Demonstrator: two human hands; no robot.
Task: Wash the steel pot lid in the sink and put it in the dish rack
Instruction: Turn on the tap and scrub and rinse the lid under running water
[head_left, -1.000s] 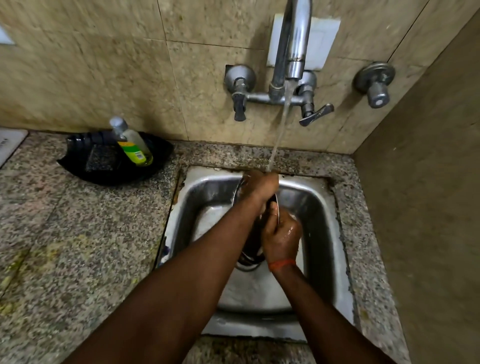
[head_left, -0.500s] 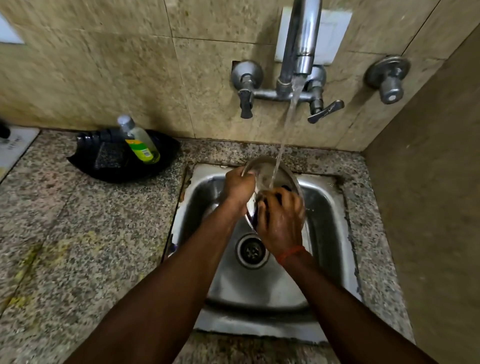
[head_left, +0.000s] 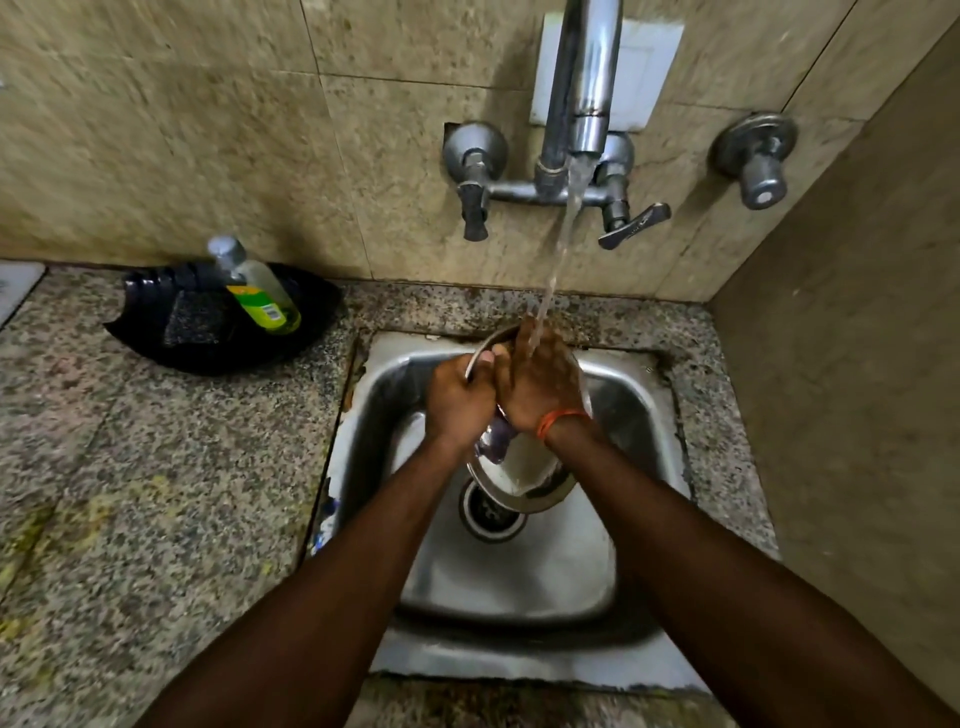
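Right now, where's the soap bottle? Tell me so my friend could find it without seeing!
Start at the steel sink and look left along the speckled counter to the black tray against the wall. The soap bottle leans inside it, clear with a silver cap and yellow-green label, beside a dark scrubbing pad.

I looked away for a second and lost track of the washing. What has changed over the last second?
The lid turned from edge-on to tilted with its face showing. The right hand went from gripping it to lying flat on its face under the water stream. The left hand kept its grip on the rim. The tap still runs; the soap bottle and black tray have not moved.
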